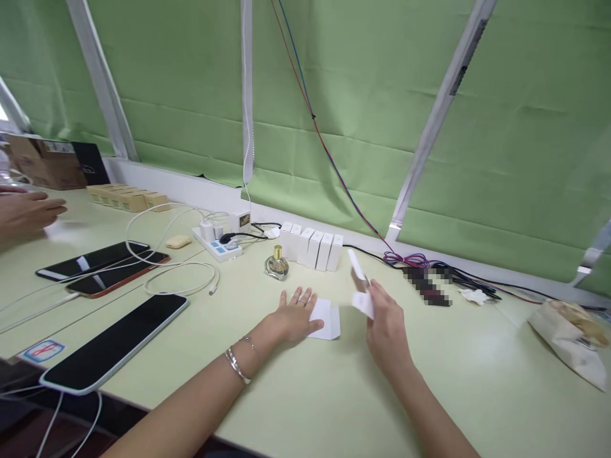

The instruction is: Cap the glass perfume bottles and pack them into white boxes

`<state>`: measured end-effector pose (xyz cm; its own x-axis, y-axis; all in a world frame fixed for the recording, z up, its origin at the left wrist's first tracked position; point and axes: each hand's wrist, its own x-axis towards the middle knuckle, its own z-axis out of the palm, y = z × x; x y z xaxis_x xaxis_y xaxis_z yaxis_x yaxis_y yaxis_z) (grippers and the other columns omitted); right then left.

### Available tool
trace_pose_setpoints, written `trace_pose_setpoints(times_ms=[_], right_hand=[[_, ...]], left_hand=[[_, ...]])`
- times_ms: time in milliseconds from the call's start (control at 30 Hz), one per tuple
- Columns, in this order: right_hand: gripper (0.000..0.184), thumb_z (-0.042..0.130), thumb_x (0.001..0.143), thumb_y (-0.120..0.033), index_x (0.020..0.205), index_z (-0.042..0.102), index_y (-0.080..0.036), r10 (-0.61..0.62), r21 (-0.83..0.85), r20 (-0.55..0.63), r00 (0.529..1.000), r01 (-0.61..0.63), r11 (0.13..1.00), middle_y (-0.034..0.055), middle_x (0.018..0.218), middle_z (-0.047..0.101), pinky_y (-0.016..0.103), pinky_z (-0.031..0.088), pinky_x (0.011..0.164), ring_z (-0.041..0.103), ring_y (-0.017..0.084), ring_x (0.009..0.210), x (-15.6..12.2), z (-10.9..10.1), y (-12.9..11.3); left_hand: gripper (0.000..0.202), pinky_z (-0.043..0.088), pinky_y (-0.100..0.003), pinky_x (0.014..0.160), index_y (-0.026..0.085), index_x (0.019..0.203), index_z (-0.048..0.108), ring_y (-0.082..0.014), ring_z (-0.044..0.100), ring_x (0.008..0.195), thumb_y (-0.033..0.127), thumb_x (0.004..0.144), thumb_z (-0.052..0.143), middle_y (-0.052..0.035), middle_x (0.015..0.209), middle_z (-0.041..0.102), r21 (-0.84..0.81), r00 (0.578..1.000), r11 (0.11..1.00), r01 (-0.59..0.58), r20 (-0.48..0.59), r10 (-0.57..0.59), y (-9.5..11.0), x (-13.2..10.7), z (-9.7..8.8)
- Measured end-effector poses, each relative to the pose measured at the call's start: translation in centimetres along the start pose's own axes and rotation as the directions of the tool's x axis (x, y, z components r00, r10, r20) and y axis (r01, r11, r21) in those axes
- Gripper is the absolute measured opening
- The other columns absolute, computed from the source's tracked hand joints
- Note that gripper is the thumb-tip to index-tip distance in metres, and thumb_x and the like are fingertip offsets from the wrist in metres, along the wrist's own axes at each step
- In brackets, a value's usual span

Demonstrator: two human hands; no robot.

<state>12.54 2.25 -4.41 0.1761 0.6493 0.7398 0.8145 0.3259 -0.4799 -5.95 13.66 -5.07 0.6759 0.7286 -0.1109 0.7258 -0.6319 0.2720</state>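
Observation:
My left hand lies flat with its fingers spread, pressing on a flattened white paper box on the table. To its right, my right hand is closed around a small white paper box with flaps sticking out, raised above the tabletop. Its far end is slightly blurred. A row of several upright white boxes stands beyond both hands. Just left of that row sits a round glass perfume bottle with a gold cap.
On the left lie phones with white cables, a power strip and small tan boxes. Another person's hand is at the far left. Black cables and a beige pouch lie on the right.

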Motion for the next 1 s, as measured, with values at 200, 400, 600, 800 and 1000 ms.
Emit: trace_pose_setpoints(times_ms=[200,400,600,800,1000], right_hand=[[0.045,0.026,0.090,-0.009,0.127,0.049,-0.022,-0.283,-0.191,0.460,0.842,0.405,0.894,0.0134,0.130,0.053,0.047,0.037,0.086,0.050,0.029,0.110,2.7,5.1,-6.7],[0.041,0.040,0.084,-0.007,0.121,0.054,-0.014,-0.196,-0.182,0.611,0.767,0.377,0.908,0.0168,0.106,0.066,0.045,0.047,0.074,0.059,0.029,0.090,0.5,10.6,-9.1],[0.042,0.042,0.088,-0.027,0.129,0.048,-0.022,-0.162,-0.051,0.628,0.761,0.248,0.967,0.0085,0.130,0.054,0.055,0.034,0.097,0.047,0.031,0.114,-2.1,11.3,-8.7],[0.046,0.037,0.090,-0.030,0.133,0.042,-0.018,-0.146,-0.028,0.675,0.724,0.224,0.974,0.0077,0.139,0.045,0.052,0.035,0.097,0.044,0.030,0.119,-1.6,13.2,-10.3],[0.039,0.036,0.082,-0.008,0.113,0.057,-0.020,-0.135,0.022,0.510,0.849,0.144,0.989,0.0076,0.117,0.060,0.040,0.039,0.094,0.049,0.024,0.111,1.7,13.2,-10.8]], left_hand=[[0.034,0.033,-0.049,0.097,0.018,0.115,0.056,-0.0330,0.043,0.119,0.026,0.084,0.045,-0.0122,0.125,0.055,0.048,0.939,0.996,-0.075,-0.332,0.087,-0.6,-3.5,-0.1],[0.029,0.040,-0.044,0.091,0.019,0.102,0.064,-0.0290,0.057,0.102,0.025,0.086,0.040,-0.0119,0.111,0.064,0.101,0.962,0.993,-0.054,-0.262,0.079,-3.5,-8.6,-0.7],[0.041,0.031,-0.051,0.099,0.004,0.108,0.061,-0.0374,0.042,0.123,0.030,0.083,0.042,-0.0249,0.121,0.056,0.235,0.900,0.884,0.405,-0.272,-0.340,-6.9,-13.0,-1.8],[0.037,0.029,-0.048,0.102,0.006,0.115,0.053,-0.0335,0.042,0.124,0.023,0.084,0.040,-0.0213,0.119,0.058,-0.132,0.782,0.940,0.313,-0.526,-0.334,-7.6,-7.9,-6.8],[0.065,0.038,-0.037,0.098,0.008,0.129,0.037,-0.0290,0.044,0.123,0.039,0.076,0.058,-0.0195,0.134,0.045,-0.326,0.806,0.941,0.093,-0.530,-0.264,-9.6,1.0,-6.0]])
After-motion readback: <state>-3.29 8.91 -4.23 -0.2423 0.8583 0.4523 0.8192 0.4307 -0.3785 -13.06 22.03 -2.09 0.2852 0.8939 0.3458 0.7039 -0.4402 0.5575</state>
